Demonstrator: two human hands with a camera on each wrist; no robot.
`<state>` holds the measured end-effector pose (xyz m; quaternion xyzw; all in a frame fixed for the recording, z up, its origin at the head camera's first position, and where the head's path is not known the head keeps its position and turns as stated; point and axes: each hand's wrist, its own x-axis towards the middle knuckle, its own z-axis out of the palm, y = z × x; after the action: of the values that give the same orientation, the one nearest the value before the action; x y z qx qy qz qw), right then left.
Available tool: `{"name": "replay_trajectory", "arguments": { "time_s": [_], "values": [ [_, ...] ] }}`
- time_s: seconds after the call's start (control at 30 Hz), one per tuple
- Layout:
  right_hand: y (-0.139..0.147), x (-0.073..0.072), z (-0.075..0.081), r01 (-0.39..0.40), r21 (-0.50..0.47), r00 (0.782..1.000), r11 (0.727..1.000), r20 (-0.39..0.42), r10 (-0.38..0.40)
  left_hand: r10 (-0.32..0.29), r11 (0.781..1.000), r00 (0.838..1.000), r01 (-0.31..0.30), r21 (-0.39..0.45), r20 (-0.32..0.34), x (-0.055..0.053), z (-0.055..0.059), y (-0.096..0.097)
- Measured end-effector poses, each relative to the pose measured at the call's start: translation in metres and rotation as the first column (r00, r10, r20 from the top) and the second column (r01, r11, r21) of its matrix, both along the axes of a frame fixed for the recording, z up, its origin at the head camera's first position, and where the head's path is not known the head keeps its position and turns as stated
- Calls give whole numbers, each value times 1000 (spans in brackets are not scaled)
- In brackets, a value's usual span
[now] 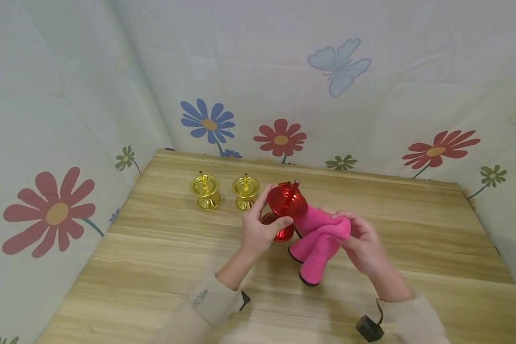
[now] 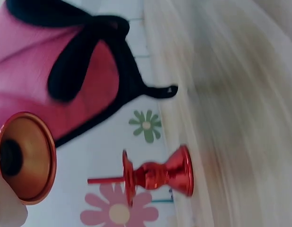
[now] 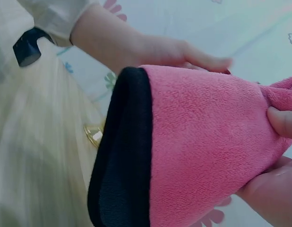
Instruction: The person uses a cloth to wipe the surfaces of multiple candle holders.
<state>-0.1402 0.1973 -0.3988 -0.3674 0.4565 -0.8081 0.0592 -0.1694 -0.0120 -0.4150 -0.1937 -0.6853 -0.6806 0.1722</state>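
My left hand (image 1: 260,224) grips a shiny red candle holder (image 1: 287,200), which tilts above the table with its spike up. Its hollow underside (image 2: 35,158) faces the left wrist view. In my right hand (image 1: 363,241), a bunched pink cloth (image 1: 316,248) with black edging hangs down in folds. The cloth (image 3: 207,142) lies against the holder's right side in the head view; the contact itself is hidden. A second red candle holder (image 2: 158,175) stands on the table, mostly hidden behind the held one in the head view.
Two gold candle holders (image 1: 205,191) stand side by side at the back left of the wooden table (image 1: 155,248). White sheeting (image 1: 249,71) with printed flowers and a butterfly encloses the back and sides. A small black device (image 1: 370,328) hangs at the right cuff.
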Motion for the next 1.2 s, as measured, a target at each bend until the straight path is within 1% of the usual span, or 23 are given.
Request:
{"name": "replay_trajectory", "arguments": {
  "time_s": [0.07,0.13,0.23,0.3,0.37,0.43,0.5,0.6,0.7,0.77,0.83,0.9,0.97,1.07,1.13,1.2],
  "values": [
    [-5,1,-1,-10,-21,1000,1000,9,10,-3,1000,1000,3,-2,4,2,0,4],
    [-10,3,-4,-6,-32,999,999,33,7,-16,1000,1000,16,25,26,3,-1,9],
    [-19,5,-8,24,-61,995,998,102,-17,-41,994,997,33,105,72,3,-1,13],
    [-24,5,-10,43,-86,988,995,149,-30,-56,986,995,42,161,87,4,0,14],
    [-28,6,-12,65,-91,982,994,184,-47,-65,978,995,47,203,81,4,1,15],
    [-30,6,-14,77,-89,978,993,199,-58,-64,973,996,47,224,68,4,1,16],
    [-32,7,-15,103,-65,976,993,200,-88,-57,971,997,41,235,61,4,1,16],
    [-36,8,-17,173,11,969,985,177,-173,-36,971,997,19,237,70,4,1,17],
    [-39,10,-19,260,130,950,957,140,-278,-23,969,997,2,246,80,5,1,18],
    [-42,11,-20,301,190,936,935,128,-327,-17,968,997,-4,252,81,5,1,19],
    [-44,11,-21,321,217,925,922,136,-354,-15,966,996,-7,260,82,6,1,19],
    [-45,11,-21,331,208,918,920,154,-365,-19,966,996,-4,258,88,7,1,19],
    [-46,11,-20,346,176,911,922,171,-375,-47,968,993,19,250,105,9,1,19],
    [-46,9,-18,367,120,904,922,190,-384,-113,964,985,76,254,134,10,1,18],
    [-45,8,-16,374,88,902,923,197,-384,-166,956,975,123,268,146,10,1,17],
    [-44,7,-14,372,70,903,926,202,-378,-206,946,969,160,281,139,9,1,16]
  ]
}}
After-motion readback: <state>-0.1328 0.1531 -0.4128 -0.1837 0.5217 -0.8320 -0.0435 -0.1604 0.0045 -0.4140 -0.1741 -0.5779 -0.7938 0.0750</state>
